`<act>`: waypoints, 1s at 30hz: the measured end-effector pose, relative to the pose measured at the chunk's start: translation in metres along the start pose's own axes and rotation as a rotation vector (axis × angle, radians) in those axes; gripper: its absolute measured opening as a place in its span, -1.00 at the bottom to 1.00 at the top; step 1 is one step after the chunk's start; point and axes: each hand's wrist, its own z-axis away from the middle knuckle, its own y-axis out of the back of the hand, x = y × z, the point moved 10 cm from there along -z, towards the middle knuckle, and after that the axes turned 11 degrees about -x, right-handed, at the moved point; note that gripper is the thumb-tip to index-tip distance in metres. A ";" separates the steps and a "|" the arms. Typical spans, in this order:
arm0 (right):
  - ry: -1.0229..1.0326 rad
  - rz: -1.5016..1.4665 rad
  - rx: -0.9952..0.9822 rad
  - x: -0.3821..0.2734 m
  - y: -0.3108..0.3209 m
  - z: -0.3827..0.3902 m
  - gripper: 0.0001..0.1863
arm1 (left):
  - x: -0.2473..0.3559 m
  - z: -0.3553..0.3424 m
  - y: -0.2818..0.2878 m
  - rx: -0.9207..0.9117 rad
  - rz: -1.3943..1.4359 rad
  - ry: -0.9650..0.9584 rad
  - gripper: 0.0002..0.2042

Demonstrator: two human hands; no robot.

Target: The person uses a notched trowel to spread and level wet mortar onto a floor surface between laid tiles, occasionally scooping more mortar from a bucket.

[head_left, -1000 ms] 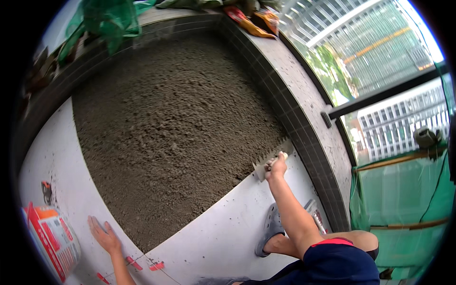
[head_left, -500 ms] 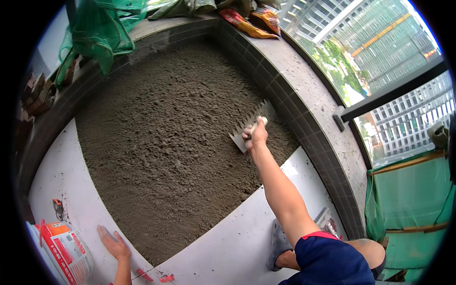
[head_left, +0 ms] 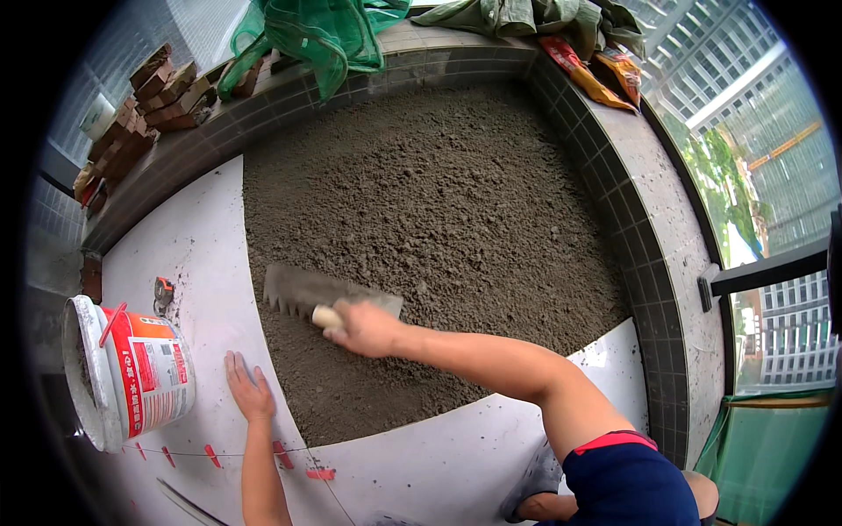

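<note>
Windows [head_left: 794, 329] and a low dark-tiled ledge [head_left: 633, 223] enclose rough grey mortar [head_left: 438, 193] and white floor tiles [head_left: 197, 237] bearing a bucket [head_left: 132, 381]. At the mortar's left side, a notched trowel [head_left: 307, 287] has its handle clamped in the right hand's [head_left: 367, 330] fingers; the left hand [head_left: 252, 393] lies flat on white tile, thumb spread. The bucket's label [head_left: 158, 359] shows red, white and orange printing.
</note>
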 end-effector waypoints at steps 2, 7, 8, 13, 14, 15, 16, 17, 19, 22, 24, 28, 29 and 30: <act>-0.025 0.076 -0.113 -0.007 -0.009 -0.006 -0.57 | -0.014 0.004 0.000 -0.003 -0.008 0.032 -0.48; -0.170 0.161 0.182 0.064 0.121 -0.016 -0.60 | -0.013 0.006 0.008 -0.022 -0.034 0.105 -0.50; -0.291 0.112 0.237 0.089 0.151 -0.017 -0.60 | -0.016 0.008 0.013 -0.020 -0.053 0.116 -0.50; -0.552 0.012 0.714 0.223 0.304 0.062 -0.49 | -0.018 0.009 -0.001 -0.009 -0.034 0.096 -0.49; -0.610 0.060 0.791 0.248 0.328 0.088 -0.48 | -0.014 0.008 -0.006 -0.025 -0.019 0.102 -0.48; -0.665 0.096 0.853 0.261 0.342 0.111 -0.47 | -0.014 0.007 -0.004 -0.026 -0.017 0.101 -0.49; -0.707 0.141 0.906 0.270 0.354 0.133 -0.46 | -0.012 0.006 -0.003 -0.025 -0.013 0.101 -0.49; -0.765 0.185 0.920 0.279 0.363 0.152 -0.47 | -0.011 0.004 -0.003 -0.021 -0.011 0.102 -0.49; -0.741 0.196 0.961 0.267 0.365 0.173 -0.48 | -0.016 0.006 0.000 -0.016 -0.040 0.093 -0.50; -0.577 0.262 0.970 0.255 0.379 0.182 -0.59 | -0.014 0.004 0.001 -0.024 -0.054 0.086 -0.52; -0.613 0.457 0.949 0.255 0.396 0.179 -0.61 | -0.017 0.005 -0.002 -0.032 -0.071 0.101 -0.54; -0.580 0.546 0.917 0.265 0.425 0.159 -0.63 | -0.019 0.004 -0.006 -0.048 -0.129 0.174 -0.54; -0.543 0.544 0.929 0.267 0.433 0.153 -0.63 | -0.027 0.005 -0.011 -0.047 -0.143 0.196 -0.54; -0.546 0.548 0.954 0.265 0.440 0.147 -0.62 | -0.030 0.003 -0.015 -0.045 -0.159 0.217 -0.54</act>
